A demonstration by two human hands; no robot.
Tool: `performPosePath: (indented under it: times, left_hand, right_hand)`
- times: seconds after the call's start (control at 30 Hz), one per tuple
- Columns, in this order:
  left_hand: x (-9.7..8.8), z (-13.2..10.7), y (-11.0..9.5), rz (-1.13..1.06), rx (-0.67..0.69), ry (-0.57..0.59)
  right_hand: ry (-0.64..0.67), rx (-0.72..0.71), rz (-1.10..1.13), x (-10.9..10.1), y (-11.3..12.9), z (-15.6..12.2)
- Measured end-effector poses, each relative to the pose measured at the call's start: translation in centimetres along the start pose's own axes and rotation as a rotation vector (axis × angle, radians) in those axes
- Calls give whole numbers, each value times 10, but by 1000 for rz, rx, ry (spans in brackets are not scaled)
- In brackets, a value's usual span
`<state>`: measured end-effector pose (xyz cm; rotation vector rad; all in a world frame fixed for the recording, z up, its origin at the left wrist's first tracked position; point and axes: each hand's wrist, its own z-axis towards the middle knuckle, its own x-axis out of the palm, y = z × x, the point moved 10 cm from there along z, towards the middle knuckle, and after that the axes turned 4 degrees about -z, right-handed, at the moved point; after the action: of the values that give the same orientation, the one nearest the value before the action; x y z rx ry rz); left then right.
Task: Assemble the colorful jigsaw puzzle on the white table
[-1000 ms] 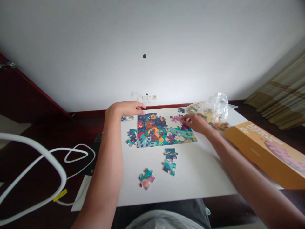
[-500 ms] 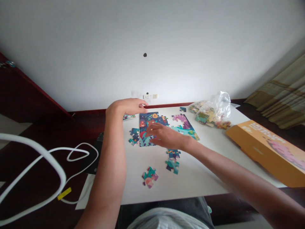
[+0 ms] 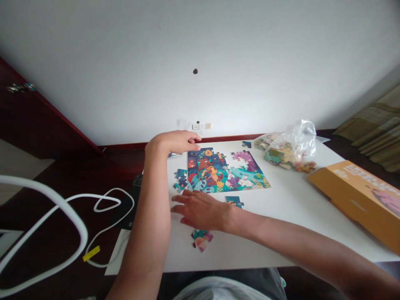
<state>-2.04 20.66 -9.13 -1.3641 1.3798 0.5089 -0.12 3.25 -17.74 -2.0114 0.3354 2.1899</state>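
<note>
A partly joined jigsaw puzzle (image 3: 218, 173) in teal, navy and purple, with rabbits and foliage, lies on a white tabletop (image 3: 275, 237). It has a bare gap near its upper right. My left hand (image 3: 176, 141) hovers open beyond the puzzle's far left corner, touching nothing I can see. My right hand (image 3: 200, 210) is open, fingers spread, just in front of the puzzle. Beside its fingertips sits a small cluster of loose pieces (image 3: 180, 180). Under it lies another cluster (image 3: 202, 240), and a loose piece (image 3: 234, 202) lies past the wrist, which may hide others.
A clear plastic bag of puzzle pieces (image 3: 289, 151) stands at the far right of the table. A long orange box (image 3: 359, 200) overhangs the right edge. A white cable (image 3: 103, 204) loops over the dark floor left of the table.
My right hand has moved from above the puzzle toward me and left, and now covers the loose pieces nearest the front. My left hand has barely moved. The view has shifted slightly right.
</note>
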Motion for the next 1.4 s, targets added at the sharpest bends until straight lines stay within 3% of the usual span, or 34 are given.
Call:
performPosePath:
  times: [0.13, 0.2, 0.3, 0.4, 0.57, 0.73, 0.9, 1.17, 1.3, 1.4]
  left_hand:
    - [3, 3, -3, 0, -15, 23]
    - [5, 5, -5, -8, -6, 26]
    - [7, 8, -7, -8, 28, 30]
    - [8, 10, -8, 14, 44, 31]
    - [9, 7, -12, 51, 20, 33]
    - [12, 7, -21, 84, 1, 28]
    - [19, 14, -25, 109, 19, 50]
    - [28, 24, -20, 100, 14, 83]
    - [29, 28, -14, 96, 4, 82]
    - [29, 27, -15, 103, 11, 81]
  right_hand:
    - [-7, 213, -70, -10, -30, -3]
    - [16, 200, -92, -3, -33, -1]
    - [34, 76, -88, 9, -21, 1]
    - [67, 17, -64, 7, -6, -4]
    - [172, 221, -198, -15, 5, -26]
    - [191, 240, -114, -5, 31, -32]
    - [205, 327, -50, 9, 26, -30]
    - [216, 282, 14, 6, 21, -35]
    - [316, 166, 71, -3, -1, -40]
    - [333, 228, 227, -29, -57, -47]
